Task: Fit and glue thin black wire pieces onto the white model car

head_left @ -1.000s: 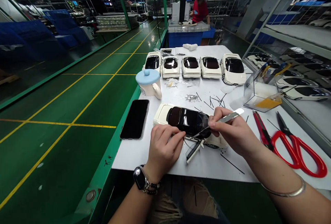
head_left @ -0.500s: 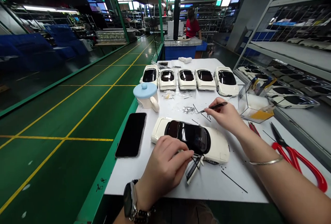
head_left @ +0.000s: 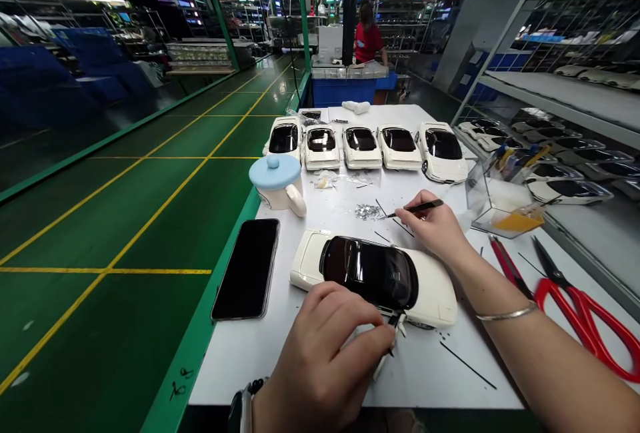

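My right hand [head_left: 436, 225] is closed round black tweezers [head_left: 423, 206], their tips at the edge of a small pile of shiny silver bits [head_left: 369, 212]. A cream model car [head_left: 433, 286] with dark windows and a black roof lies crosswise in front of me. At its near side, my left hand [head_left: 340, 346] pinches what looks like a thin black strip [head_left: 391, 352] between thumb and forefinger. Just there the car's door [head_left: 379, 370] stands open, mostly hidden behind that hand. Thin black strips [head_left: 467, 364] lie loose on the white tabletop [head_left: 280, 366].
Several cream model cars [head_left: 363, 148] stand in a row at the back. On the left are a lidded mug [head_left: 280, 186] and a phone [head_left: 246, 270]. Red-handled scissors [head_left: 583, 313], red pliers [head_left: 507, 263] and a clear tool box [head_left: 500, 200] lie right. A person [head_left: 369, 40] works beyond.
My left hand has moved slightly down and right along the car's near side, covering more of the open door. The tweezers stay at the silver bits. The whole view has shifted a little.
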`<state>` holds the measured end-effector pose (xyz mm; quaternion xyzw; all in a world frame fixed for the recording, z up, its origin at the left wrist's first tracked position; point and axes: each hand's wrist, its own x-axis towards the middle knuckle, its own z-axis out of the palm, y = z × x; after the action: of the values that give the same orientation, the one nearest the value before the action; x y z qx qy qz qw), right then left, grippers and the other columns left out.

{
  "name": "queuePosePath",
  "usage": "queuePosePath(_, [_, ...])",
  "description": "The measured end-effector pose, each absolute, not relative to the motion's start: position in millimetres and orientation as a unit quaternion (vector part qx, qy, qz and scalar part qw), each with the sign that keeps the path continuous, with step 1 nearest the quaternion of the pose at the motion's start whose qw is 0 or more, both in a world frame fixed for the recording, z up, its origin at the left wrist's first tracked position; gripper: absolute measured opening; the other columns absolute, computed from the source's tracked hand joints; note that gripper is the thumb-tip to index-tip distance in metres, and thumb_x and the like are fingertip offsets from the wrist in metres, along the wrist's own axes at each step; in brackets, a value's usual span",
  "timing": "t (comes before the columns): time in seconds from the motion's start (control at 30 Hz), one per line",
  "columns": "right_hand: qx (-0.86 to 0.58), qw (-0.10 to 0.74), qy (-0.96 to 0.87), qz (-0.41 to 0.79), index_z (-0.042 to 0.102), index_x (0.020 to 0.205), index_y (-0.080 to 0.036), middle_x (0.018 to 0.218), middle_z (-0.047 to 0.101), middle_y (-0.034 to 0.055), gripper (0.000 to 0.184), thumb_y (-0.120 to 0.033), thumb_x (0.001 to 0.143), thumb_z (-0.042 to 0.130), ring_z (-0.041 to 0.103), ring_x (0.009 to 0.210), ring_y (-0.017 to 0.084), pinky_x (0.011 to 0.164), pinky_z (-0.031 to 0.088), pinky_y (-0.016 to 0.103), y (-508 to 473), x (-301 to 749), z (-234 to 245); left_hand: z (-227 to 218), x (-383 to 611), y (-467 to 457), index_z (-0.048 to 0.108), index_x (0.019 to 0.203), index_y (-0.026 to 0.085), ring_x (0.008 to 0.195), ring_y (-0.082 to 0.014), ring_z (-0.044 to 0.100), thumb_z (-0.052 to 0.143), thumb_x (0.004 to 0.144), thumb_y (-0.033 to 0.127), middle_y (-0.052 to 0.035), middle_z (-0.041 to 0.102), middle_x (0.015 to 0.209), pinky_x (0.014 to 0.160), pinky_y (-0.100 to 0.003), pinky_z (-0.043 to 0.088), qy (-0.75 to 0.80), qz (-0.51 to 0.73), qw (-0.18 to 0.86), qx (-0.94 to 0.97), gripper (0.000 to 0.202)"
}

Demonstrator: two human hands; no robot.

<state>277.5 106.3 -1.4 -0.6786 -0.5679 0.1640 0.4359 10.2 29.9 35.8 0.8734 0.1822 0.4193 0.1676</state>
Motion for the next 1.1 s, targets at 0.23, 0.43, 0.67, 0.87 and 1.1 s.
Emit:
queuePosePath(0.23, [-0.675,0.436,-0.577,0.145,0.048,0.07,-0.022,0.067,0.054,-0.0014,0.022,-0.037,0.076,0.064,0.048,0.062,0.014,0.062,0.037,0.03,104,271,3,31,15,26,0.062,0.101,0.011,0.086,-0.0191,0.055,0.048,0.08,-0.004,-0.0105,0.063,0.091,0.078,-0.039,0.048,0.169,0.413,0.206,0.871,0.029])
queuePosePath(0.43, [-0.656,0.427,-0.605,0.148,0.046,0.071,-0.022,0.066,0.052,-0.0011,0.019,-0.033,0.077,0.061,0.046,0.063,0.015,0.063,0.036,0.03,104,268,4,29,20,24,0.062,0.104,0.009,0.084,-0.0183,0.055,0.05,0.081,-0.004,-0.0116,0.062,0.089,0.074,-0.036,0.05,0.162,0.433,0.231,0.856,0.029])
queuePosePath(0.67, [-0.655,0.444,-0.593,0.147,0.045,0.07,-0.022,0.066,0.052,-0.0006,0.019,-0.033,0.078,0.059,0.046,0.063,0.015,0.062,0.036,0.029,103,269,4,27,25,24,0.056,0.111,0.009,0.082,-0.0166,0.055,0.053,0.08,-0.006,-0.0094,0.063,0.088,0.076,-0.036,0.05,0.172,0.464,0.262,0.828,0.035])
queuePosePath(0.87, [-0.658,0.446,-0.588,0.152,0.043,0.069,-0.022,0.063,0.05,-0.0015,0.022,-0.035,0.076,0.06,0.044,0.06,0.014,0.06,0.035,0.029,105,267,2,25,23,23,0.054,0.115,0.01,0.082,-0.0168,0.055,0.053,0.08,-0.005,-0.0089,0.062,0.087,0.076,-0.037,0.05,0.176,0.465,0.257,0.829,0.038])
queuePosePath(1.1, [-0.65,0.431,-0.607,0.155,0.046,0.071,-0.022,0.065,0.054,-0.0002,0.018,-0.033,0.077,0.059,0.048,0.063,0.015,0.061,0.036,0.029,101,265,6,24,25,24,0.051,0.117,0.011,0.082,-0.0163,0.055,0.054,0.08,-0.005,-0.0083,0.062,0.088,0.078,-0.038,0.05,0.174,0.474,0.253,0.825,0.041])
